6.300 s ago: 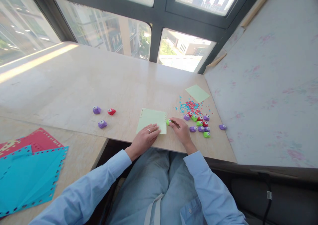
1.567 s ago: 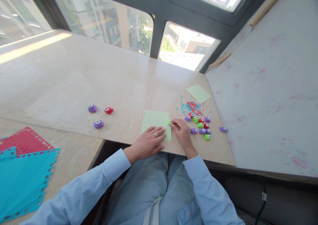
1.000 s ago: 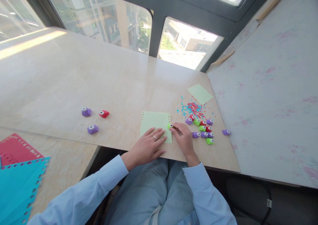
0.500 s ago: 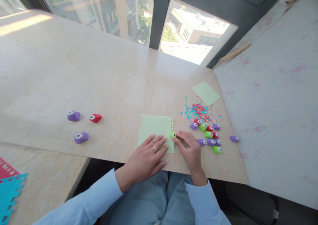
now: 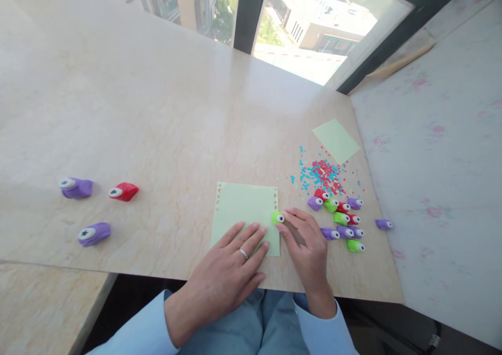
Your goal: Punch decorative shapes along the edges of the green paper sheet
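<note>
A pale green sheet of paper (image 5: 245, 208) lies on the table before me, with small punched holes down the upper part of its left and right edges. Flat on its lower part rests my left hand (image 5: 229, 263), fingers stretched out, a ring on one of them. Between thumb and fingers my right hand (image 5: 304, 240) grips a green craft punch (image 5: 276, 217) with a star mark on its white top. The punch sits at the sheet's right edge, just below the holes there.
Several purple, red and green craft punches (image 5: 342, 219) cluster to the right. Behind them are red and blue paper bits (image 5: 325, 174) and another green sheet (image 5: 336, 140). Two purple punches (image 5: 94, 233) and a red punch (image 5: 124, 191) stand left. A wall (image 5: 431, 177) bounds the right side.
The view has tilted down and come closer, so the coloured sheets at the lower left are out of sight. Both hands and the green punch keep nearly the same place on the paper.
</note>
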Available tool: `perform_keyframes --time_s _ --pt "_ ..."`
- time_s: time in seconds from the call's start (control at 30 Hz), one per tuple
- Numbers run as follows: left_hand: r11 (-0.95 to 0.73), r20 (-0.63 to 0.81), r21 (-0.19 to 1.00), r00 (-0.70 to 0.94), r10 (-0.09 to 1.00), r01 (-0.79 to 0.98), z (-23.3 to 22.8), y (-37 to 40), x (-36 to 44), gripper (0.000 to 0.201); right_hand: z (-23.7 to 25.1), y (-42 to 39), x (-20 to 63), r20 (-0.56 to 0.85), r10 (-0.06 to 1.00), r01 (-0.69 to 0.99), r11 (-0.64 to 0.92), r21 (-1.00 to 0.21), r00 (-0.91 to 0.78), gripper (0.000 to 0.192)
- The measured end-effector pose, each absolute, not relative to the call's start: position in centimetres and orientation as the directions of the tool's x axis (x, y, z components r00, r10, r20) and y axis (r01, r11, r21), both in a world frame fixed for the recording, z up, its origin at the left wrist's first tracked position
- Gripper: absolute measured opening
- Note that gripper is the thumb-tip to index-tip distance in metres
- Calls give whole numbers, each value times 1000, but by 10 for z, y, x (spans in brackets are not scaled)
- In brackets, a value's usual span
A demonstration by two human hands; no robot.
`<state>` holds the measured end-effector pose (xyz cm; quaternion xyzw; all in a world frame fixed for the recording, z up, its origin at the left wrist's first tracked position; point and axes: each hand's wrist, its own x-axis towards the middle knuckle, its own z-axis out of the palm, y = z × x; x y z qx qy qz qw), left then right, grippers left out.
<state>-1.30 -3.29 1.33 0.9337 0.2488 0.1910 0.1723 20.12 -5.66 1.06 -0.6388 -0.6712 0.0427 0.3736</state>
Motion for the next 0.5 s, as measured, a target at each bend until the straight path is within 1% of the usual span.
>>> perform_keyframes --time_s 0.3,0.5 --pt "-817 279 406 796 538 410 10 -34 -12 41 15 -59 200 439 892 816 175 -551 105 19" --pt "-808 268 424 796 542 408 11 -34 -12 41 16 -61 197 435 892 815 162 -556 119 19"
